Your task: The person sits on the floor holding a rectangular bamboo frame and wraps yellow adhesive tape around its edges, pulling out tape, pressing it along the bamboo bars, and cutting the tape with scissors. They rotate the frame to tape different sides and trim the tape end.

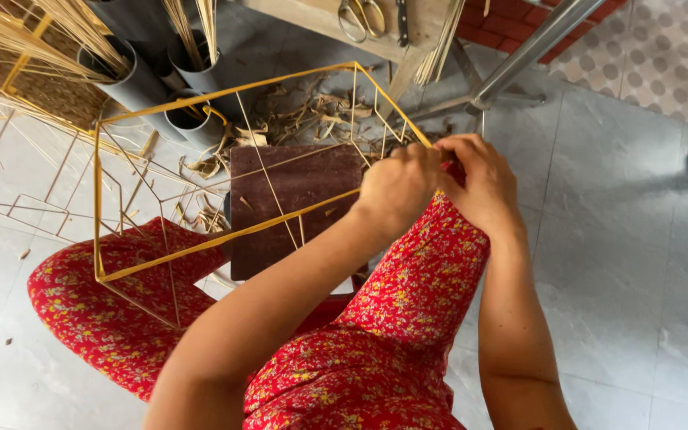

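Head cam looks straight down on a seated person in red floral cloth, both hands up at one corner of a big bamboo frame (224, 159). Left hand (396, 187) is curled shut w/ fingers pressed together around the corner joint where yellow strips meet; right hand (479, 183) sits touching it, fingers closed over the same spot. Whatever is pinched between them is hidden by the knuckles, prob. a thin strip or binding, but I can't tell. Frame rests across the raised knee (431, 263) and lap, which seems to steady it and bring the joint up close to the hands. Frame is an open angular cage: thicker flat yellow edges, thinner pale sticks bracing inside, all stiff and light-looking. Under it lies a dark brown board (296, 183), matte and worn, on pale grey floor tiles (623, 263). Curled shavings (296, 115) and offcuts litter the floor beyond the board. Grey plastic tubes (141, 84) stand at top left, holding bundles of long straw-coloured sticks upright, within reach. A second, flatter frame (25, 199) lies on the tiles at left. Scissors (361, 17) lie on a wooden bench top near the upper edge, w/ a metal leg (531, 52) angling down beside it.
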